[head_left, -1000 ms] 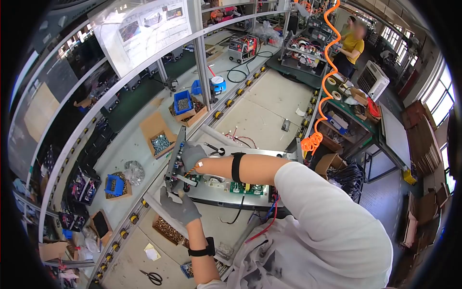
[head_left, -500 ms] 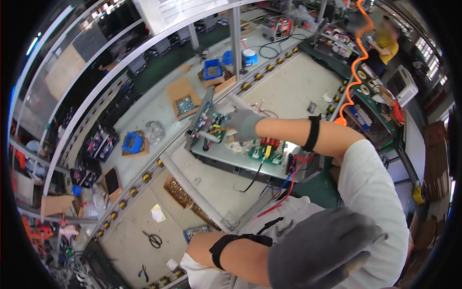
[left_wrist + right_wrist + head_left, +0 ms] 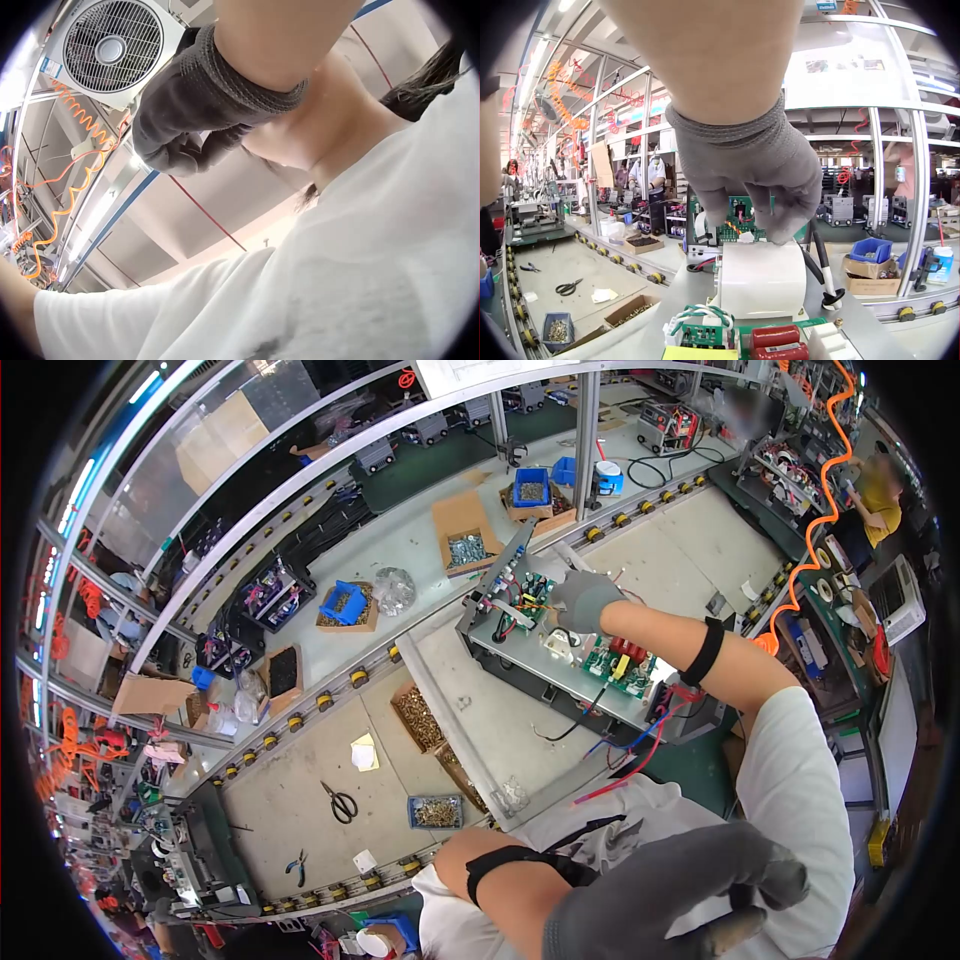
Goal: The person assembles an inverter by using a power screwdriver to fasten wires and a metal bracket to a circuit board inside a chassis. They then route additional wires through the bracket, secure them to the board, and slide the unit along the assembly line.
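An open metal chassis [image 3: 560, 680] holds circuit boards [image 3: 622, 665] with red parts, upright boards at its left end, and loose wires. My right hand [image 3: 585, 602], in a grey glove, is over its rear edge. In the right wrist view, that hand [image 3: 746, 169] has its fingers pointing down, bent, at the top of a white rounded part [image 3: 761, 281]; whether they touch it is unclear. My left hand [image 3: 670, 890] is raised close to the head camera, away from the chassis. The left wrist view shows this hand [image 3: 202, 105] near the neck, fingers loosely bent, nothing visible in them.
Scissors [image 3: 340, 803], pliers [image 3: 296, 867] and a blue tray of small parts [image 3: 435, 812] lie at the left. Boxes of fasteners [image 3: 465, 540] stand behind on the bench. An orange coiled hose [image 3: 828, 490] hangs at the right, near a person in yellow [image 3: 878, 510].
My left hand has left the chassis end and come up near the head camera. My right hand has moved from the upright end panel to above the chassis's rear edge. The head view has shifted.
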Tool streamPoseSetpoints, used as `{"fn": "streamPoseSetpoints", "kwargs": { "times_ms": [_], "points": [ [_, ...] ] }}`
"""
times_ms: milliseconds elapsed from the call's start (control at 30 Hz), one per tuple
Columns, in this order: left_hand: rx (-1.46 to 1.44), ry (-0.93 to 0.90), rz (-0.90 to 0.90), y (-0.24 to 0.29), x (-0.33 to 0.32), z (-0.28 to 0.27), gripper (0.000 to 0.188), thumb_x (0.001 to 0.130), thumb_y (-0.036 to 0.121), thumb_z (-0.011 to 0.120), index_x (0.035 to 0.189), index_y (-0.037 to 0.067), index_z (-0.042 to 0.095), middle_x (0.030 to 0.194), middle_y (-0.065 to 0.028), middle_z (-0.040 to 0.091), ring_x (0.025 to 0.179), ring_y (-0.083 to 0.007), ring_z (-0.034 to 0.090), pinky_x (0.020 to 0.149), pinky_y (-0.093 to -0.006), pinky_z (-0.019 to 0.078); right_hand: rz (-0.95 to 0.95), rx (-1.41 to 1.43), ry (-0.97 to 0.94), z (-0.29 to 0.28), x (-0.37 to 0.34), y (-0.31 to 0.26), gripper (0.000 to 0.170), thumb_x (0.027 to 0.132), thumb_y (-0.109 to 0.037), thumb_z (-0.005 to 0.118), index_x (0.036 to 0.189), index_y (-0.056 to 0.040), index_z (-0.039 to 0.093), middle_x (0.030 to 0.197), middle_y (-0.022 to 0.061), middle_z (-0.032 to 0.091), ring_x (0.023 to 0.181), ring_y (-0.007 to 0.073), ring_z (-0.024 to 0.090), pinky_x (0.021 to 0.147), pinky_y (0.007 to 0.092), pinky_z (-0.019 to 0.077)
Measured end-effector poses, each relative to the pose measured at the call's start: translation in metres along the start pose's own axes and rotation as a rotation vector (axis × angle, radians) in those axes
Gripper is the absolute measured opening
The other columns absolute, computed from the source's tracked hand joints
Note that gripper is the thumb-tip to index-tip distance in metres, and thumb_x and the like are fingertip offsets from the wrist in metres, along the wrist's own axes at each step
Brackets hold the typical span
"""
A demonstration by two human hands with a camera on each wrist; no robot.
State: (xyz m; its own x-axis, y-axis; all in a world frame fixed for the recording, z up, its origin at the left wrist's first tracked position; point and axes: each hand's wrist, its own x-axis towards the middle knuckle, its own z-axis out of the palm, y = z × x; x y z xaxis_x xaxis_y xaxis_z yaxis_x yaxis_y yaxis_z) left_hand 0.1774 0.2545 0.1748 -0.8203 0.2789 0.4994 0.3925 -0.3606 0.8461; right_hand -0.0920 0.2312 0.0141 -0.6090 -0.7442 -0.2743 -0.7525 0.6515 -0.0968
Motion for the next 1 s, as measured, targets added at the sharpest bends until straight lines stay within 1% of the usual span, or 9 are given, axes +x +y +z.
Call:
{"fn": "streamPoseSetpoints", "kwargs": {
  "times_ms": [167, 200, 500, 600, 667, 700, 800, 867, 1000],
  "points": [
    [-0.115, 0.06, -0.031, 0.002, 0.003, 0.004, 0.023, 0.082, 0.014, 0.06, 0.104, 0.006, 0.058, 0.096, -0.0062, 0.062, 0.082, -0.0189, 0.061, 0.066, -0.0313, 0.0489, -0.028, -0.042, 0.077, 0.009, 0.005, -0.005, 0.037, 0.075, -0.036, 0.065, 0.104, -0.012, 0.065, 0.112, 0.0146, 0.056, 0.103, 0.0312, 0.057, 0.084, 0.0393, 0.0476],
    [-0.121, 0.13, 0.025, 0.001, 0.009, 0.01, 0.024, 0.083, 0.015, 0.06, 0.105, 0.006, 0.057, 0.096, -0.0055, 0.062, 0.083, -0.0172, 0.061, 0.066, -0.0299, 0.0494, -0.032, -0.034, 0.132, 0.009, 0.002, -0.007, 0.022, 0.08, -0.022, 0.055, 0.098, -0.0129, 0.065, 0.109, 0.0129, 0.058, 0.1, 0.0309, 0.058, 0.082, 0.0422, 0.0473],
    [-0.293, 0.005, -0.235, 0.007, -0.009, -0.01, 0.025, 0.084, 0.02, 0.064, 0.102, 0.004, 0.057, 0.095, -0.0044, 0.063, 0.078, -0.0143, 0.061, 0.064, -0.0258, 0.0486, 0.071, 0.099, 0.201, 0.0, 0.013, 0.007, 0.026, 0.084, -0.033, 0.055, 0.098, -0.0127, 0.064, 0.095, 0.0131, 0.065, 0.09, 0.0318, 0.062, 0.079, 0.0416, 0.0473],
    [-0.184, -0.014, -0.163, 0.003, -0.024, -0.023, 0.03, 0.083, 0.021, 0.065, 0.105, 0.004, 0.056, 0.095, -0.0042, 0.063, 0.078, -0.0143, 0.061, 0.063, -0.0253, 0.0481, 0.099, 0.182, 0.235, 0.003, 0.019, 0.01, 0.026, 0.082, -0.032, 0.06, 0.098, -0.0122, 0.064, 0.095, 0.0136, 0.065, 0.09, 0.0313, 0.062, 0.079, 0.0406, 0.0473],
    [0.161, 0.116, 0.02, 0.002, -0.032, -0.032, 0.044, 0.082, 0.022, 0.067, 0.117, 0.002, 0.048, 0.099, -0.0048, 0.064, 0.08, -0.0189, 0.061, 0.065, -0.0265, 0.0482, 0.103, 0.294, 0.263, 0.012, 0.03, 0.017, 0.024, 0.082, -0.027, 0.061, 0.099, -0.0108, 0.065, 0.093, 0.0145, 0.065, 0.087, 0.0309, 0.062, 0.079, 0.0386, 0.047],
    [-0.136, 0.209, -0.079, -0.003, -0.032, -0.035, 0.026, 0.076, 0.0, 0.065, 0.101, 0.002, 0.057, 0.096, -0.0094, 0.059, 0.084, -0.0207, 0.059, 0.073, -0.0319, 0.0478, 0.108, 0.294, 0.26, 0.023, 0.038, 0.021, 0.024, 0.082, -0.027, 0.061, 0.099, -0.0108, 0.065, 0.093, 0.0145, 0.065, 0.087, 0.0309, 0.062, 0.079, 0.0386, 0.047],
    [0.296, 0.561, -0.199, -0.058, -0.024, -0.072, 0.02, 0.078, -0.001, 0.061, 0.097, 0.002, 0.056, 0.087, -0.0048, 0.06, 0.079, -0.0111, 0.057, 0.067, -0.0231, 0.0442, 0.021, 0.519, 0.432, 0.034, 0.048, 0.033, 0.024, 0.084, -0.019, 0.059, 0.107, -0.0131, 0.065, 0.094, 0.0131, 0.066, 0.085, 0.0277, 0.063, 0.078, 0.037, 0.0472],
    [0.375, 0.851, -0.244, -0.113, -0.022, -0.115, 0.021, 0.082, 0.003, 0.057, 0.103, 0.001, 0.056, 0.093, -0.0056, 0.06, 0.084, -0.0102, 0.056, 0.07, -0.0232, 0.0445, 0.185, 1.052, 0.169, 0.025, 0.047, 0.026, 0.029, 0.086, -0.014, 0.056, 0.114, -0.0152, 0.064, 0.098, 0.013, 0.066, 0.087, 0.0236, 0.062, 0.078, 0.0341, 0.0474],
    [1.089, 1.0, -0.117, -0.198, -0.02, -0.193, 0.03, 0.085, 0.014, 0.053, 0.114, 0.007, 0.057, 0.097, -0.0119, 0.059, 0.081, -0.026, 0.057, 0.072, -0.0336, 0.0468, 0.092, 0.856, 0.312, 0.037, 0.055, 0.028, 0.027, 0.085, -0.016, 0.057, 0.111, -0.0124, 0.065, 0.102, 0.0128, 0.065, 0.088, 0.0221, 0.062, 0.08, 0.031, 0.0476]
  ]
}}
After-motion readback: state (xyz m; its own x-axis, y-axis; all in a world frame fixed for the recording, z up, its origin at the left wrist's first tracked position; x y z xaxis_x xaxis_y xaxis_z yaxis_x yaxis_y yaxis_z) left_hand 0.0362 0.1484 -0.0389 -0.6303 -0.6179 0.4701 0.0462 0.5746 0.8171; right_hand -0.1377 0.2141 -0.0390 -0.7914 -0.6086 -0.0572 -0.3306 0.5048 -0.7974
